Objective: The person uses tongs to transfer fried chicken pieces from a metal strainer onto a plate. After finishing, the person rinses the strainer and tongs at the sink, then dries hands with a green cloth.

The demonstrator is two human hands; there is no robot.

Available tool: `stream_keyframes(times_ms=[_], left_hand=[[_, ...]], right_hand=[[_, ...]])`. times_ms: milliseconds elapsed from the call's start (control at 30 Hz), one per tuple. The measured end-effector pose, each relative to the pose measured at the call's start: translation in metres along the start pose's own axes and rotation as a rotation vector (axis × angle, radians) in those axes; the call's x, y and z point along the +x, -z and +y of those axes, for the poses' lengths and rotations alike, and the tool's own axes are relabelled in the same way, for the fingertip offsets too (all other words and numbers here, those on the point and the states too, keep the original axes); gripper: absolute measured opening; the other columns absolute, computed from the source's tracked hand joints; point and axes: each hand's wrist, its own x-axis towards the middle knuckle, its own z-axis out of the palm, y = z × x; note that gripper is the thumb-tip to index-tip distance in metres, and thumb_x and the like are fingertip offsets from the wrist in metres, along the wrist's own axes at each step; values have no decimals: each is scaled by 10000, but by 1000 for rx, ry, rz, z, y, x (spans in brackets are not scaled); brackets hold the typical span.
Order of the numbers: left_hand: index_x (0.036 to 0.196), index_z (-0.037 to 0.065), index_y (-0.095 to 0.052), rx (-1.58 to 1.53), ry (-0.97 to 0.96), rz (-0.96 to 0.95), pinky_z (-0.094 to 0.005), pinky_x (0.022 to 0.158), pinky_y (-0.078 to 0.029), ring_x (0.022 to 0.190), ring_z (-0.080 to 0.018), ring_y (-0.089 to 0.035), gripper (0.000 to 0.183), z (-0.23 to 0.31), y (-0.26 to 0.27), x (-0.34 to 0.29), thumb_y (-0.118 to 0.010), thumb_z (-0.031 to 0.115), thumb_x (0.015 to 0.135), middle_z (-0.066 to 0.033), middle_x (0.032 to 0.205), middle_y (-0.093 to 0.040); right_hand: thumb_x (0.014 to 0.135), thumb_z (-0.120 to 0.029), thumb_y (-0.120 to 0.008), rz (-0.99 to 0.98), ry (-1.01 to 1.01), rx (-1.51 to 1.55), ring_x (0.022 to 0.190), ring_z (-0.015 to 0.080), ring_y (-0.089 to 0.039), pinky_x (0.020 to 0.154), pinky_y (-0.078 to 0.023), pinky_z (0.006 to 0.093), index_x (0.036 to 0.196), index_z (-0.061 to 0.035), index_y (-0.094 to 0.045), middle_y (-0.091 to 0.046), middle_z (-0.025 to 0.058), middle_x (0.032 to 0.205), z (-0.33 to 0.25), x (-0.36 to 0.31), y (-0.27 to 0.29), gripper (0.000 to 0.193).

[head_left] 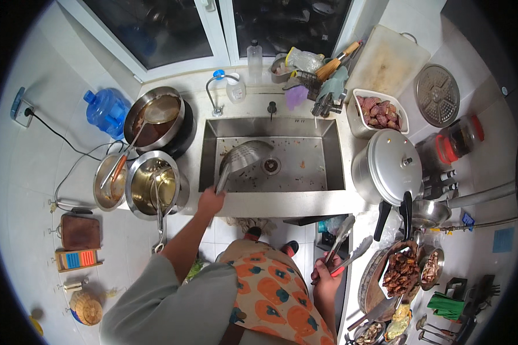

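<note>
My left hand (211, 202) is closed round the handle of a large perforated metal skimmer (243, 157). The skimmer's bowl tilts over the left half of a steel sink (323, 175), where small food scraps lie scattered around the drain. At my right side, below the counter's front edge, my right hand (327, 280) grips metal tongs (344, 233) with red on the handles. The tongs' two arms are spread and nothing shows between them.
On the left stand a pot (181, 109) of dark liquid and a steel pot (133, 198) of yellowish liquid. At right are a pressure cooker (390, 158), a tub (360, 123) of reddish chunks, browned meat (402, 273) and a cleaver (371, 313).
</note>
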Motion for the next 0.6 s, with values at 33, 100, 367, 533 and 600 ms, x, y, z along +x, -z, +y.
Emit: stream_keyframes(times_ms=[33, 100, 367, 533, 600], left_hand=[[1126, 15, -665, -267, 99, -106, -430, 574, -515, 652, -259, -648, 346, -3, 5, -14, -678, 351, 1045, -135, 807, -655], [1114, 31, -629, -711, 355, -319, -357, 445, -461, 514, -168, -575, 331, -7, 21, -44, -651, 360, 1089, -58, 717, -597], [1136, 99, -606, -1269, 307, -855, -290, 449, -381, 491, -101, -440, 238, 10, 76, -105, -697, 307, 1061, 25, 680, -456], [1102, 80, -593, -1071, 241, -752, -290, 438, -399, 464, -110, -459, 174, 41, 92, -110, -698, 195, 1024, 24, 671, -474], [1088, 74, -596, -1012, 256, -719, -292, 441, -420, 465, -112, -470, 154, 49, 94, -114, -685, 175, 1015, 21, 683, -487]], right_hand=[[948, -87, -774, 29, -1, 3, 596, 106, -580, 524, -442, 255, 1281, -27, -553, -645, 52, 897, 0, 0, 0, 404], [965, -95, -766, 12, 98, -2, 613, 114, -590, 559, -452, 252, 1299, -31, -555, -646, 39, 887, 0, 1, -1, 400], [1034, -240, -735, -168, 356, -538, 847, 132, -593, 794, -510, 321, 1388, -3, -526, -629, 9, 932, 7, 40, -30, 474], [1079, -357, -650, -268, 481, -647, 896, 270, -686, 877, -554, 418, 1493, 14, -463, -716, 174, 1045, -12, 76, -108, 586], [1089, -389, -640, -304, 471, -736, 872, 307, -703, 852, -561, 424, 1433, 6, -511, -730, 207, 1037, -27, 90, -146, 540]])
